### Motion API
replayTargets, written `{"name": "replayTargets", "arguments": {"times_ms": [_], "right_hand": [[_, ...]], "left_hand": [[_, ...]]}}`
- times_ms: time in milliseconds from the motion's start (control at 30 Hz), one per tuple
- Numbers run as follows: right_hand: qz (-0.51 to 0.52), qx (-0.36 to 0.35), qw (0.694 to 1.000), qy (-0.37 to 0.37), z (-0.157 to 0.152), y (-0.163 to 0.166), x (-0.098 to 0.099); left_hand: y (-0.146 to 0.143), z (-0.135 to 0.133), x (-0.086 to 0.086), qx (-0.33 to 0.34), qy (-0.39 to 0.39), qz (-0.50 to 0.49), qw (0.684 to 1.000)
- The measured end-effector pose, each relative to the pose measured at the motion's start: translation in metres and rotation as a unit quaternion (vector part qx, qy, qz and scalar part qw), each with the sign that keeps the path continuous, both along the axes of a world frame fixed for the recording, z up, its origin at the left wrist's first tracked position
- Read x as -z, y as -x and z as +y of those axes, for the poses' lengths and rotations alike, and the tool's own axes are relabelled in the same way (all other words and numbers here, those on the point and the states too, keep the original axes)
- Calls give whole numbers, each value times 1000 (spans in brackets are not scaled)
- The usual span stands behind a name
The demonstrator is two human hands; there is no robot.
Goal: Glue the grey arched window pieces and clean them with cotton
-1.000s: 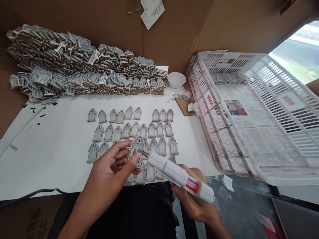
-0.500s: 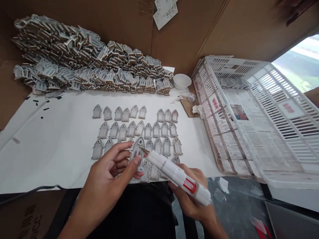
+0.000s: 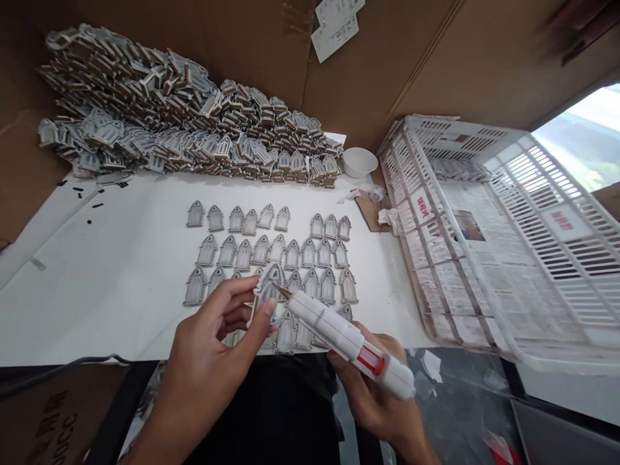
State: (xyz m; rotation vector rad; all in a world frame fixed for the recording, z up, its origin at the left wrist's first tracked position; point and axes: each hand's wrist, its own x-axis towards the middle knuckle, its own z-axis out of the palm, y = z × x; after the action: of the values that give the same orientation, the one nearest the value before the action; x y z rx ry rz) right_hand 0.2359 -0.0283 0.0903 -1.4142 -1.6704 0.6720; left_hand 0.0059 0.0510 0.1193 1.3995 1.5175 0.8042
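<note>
My left hand [image 3: 213, 342] pinches a small grey-white arched window-shaped piece [image 3: 268, 290] between thumb and fingers, tilted up above the table. My right hand [image 3: 372, 387] is wrapped round a white glue gun [image 3: 334, 329] with a red-framed slot on its body; the fingers are partly hidden beneath it. The gun's thin metal tip [image 3: 285, 292] points left at the upper part of the held piece and looks to touch it. Below and behind my hands, rows of similar arched pieces [image 3: 291, 255] lie flat on the white table [image 3: 121, 278].
A large heap of arched pieces [image 3: 159, 97] runs along the cardboard back wall [image 3: 378, 58]. To its right stand a white bowl [image 3: 360, 163] and a brown board [image 3: 371, 212] with crumpled scraps. A white slatted crate [image 3: 411, 245] lined with newspaper occupies the right side.
The view has shifted slightly, so the background sits a little further right. The held piece is turned a bit more sideways, and the gun tip stays at its upper part.
</note>
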Motion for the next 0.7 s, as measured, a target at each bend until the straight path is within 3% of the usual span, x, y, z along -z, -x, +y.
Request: {"name": "replayTargets", "arguments": {"times_ms": [167,267,333,467,600,700], "right_hand": [[-19,-13,999,38,-3,-1,-20],[-58,-17,995,77,0,-6,-33],[-71,-14,991,111,2,-12,-36],[-32,40,990,130,-2,-29,-23],[92,152,977,118,-4,-51,6],[167,190,957,142,-1,-61,21]], "left_hand": [[1,3,4,88,-175,101,976],[2,8,12,136,-207,118,962],[3,12,19,132,-164,101,972],[-1,23,26,46,4,-14,999],[-6,35,20,32,97,-147,984],[-9,41,17,36,122,-181,975]]}}
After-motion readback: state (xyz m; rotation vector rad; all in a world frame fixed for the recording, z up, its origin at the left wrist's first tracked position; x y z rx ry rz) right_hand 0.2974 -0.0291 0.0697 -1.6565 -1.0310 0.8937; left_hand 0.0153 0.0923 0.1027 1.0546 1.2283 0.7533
